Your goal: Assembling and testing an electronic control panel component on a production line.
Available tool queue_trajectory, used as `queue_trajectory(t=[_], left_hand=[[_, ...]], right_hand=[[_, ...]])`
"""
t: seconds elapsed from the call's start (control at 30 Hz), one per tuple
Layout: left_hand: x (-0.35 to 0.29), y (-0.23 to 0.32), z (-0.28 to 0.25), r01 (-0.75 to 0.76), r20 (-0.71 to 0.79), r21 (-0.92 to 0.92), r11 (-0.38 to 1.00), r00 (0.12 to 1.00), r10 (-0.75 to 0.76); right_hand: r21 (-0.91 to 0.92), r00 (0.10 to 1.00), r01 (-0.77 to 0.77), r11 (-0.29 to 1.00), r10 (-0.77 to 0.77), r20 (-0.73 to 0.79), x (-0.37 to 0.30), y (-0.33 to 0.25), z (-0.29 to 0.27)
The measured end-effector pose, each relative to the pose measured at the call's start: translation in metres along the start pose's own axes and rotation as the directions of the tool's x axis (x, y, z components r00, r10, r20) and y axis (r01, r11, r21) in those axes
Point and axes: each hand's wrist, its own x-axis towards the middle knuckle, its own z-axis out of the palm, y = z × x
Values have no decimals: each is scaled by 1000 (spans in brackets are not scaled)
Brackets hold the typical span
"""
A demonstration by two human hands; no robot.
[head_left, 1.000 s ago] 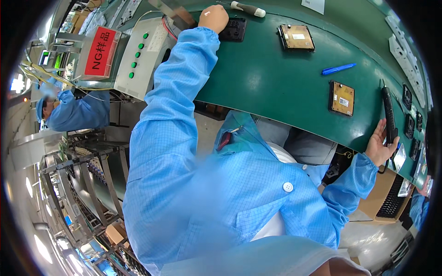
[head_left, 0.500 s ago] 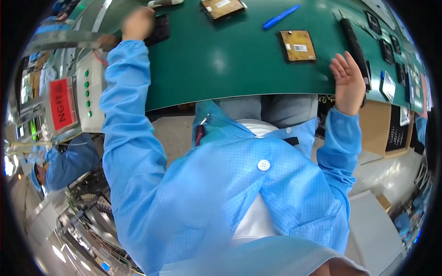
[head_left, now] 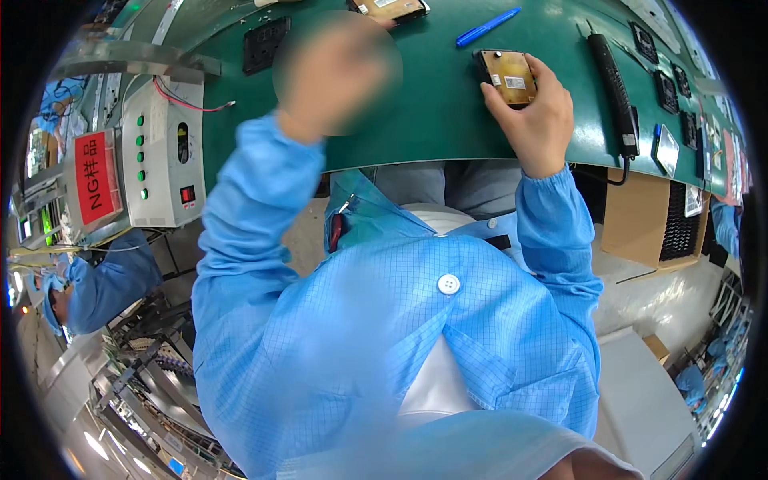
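Observation:
My right hand (head_left: 538, 120) has its thumb and fingers around the sides of a square black-framed module with a gold-coloured circuit board (head_left: 516, 80), which looks slightly tilted at the table's near part. My left hand (head_left: 340, 80) is a blur over the table, so its fingers and anything in them cannot be made out. It is close to a second board module (head_left: 390, 8) at the far edge of the view; whether they touch is unclear. Left of that hand lies a flat black square frame (head_left: 266, 46).
A blue pen (head_left: 488, 28) lies beyond the held module on the green table (head_left: 432, 120). To the right are a black electric screwdriver (head_left: 614, 88) with a cord and several black frames (head_left: 666, 92). A grey control box (head_left: 160, 160) with green buttons stands left; a cardboard box (head_left: 640, 212) is lower right.
My left hand has moved right, away from the black frame, toward the middle of the table. My right hand has moved left from beside the screwdriver and taken hold of the nearer board module.

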Motion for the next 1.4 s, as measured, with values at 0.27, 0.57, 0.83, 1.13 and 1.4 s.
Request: queue_trajectory(t=[0.27, 0.57, 0.83, 1.13, 1.4], left_hand=[[-13, 24, 67, -204, 122, -325, 924, 959, 255], [-19, 37, 51, -150, 231, -275, 950, 949, 217], [-15, 40, 48, -486, 40, 40, 873, 874, 485], [-15, 61, 25, -78, 171, -428, 901, 971, 165], [-21, 64, 13, 191, 268, -744, 640, 963, 24]], right_hand=[[773, 855, -507, 381, 108, 508, -9, -37, -31], [784, 821, -482, 390, -111, 560, 0, -30, -44], [755, 773, -545, 364, -130, 620, 0, -35, -47], [793, 795, -607, 53, 8, 607, -12, -7, -28], [799, 799, -602, -21, -25, 601, -9, -3, -40]])
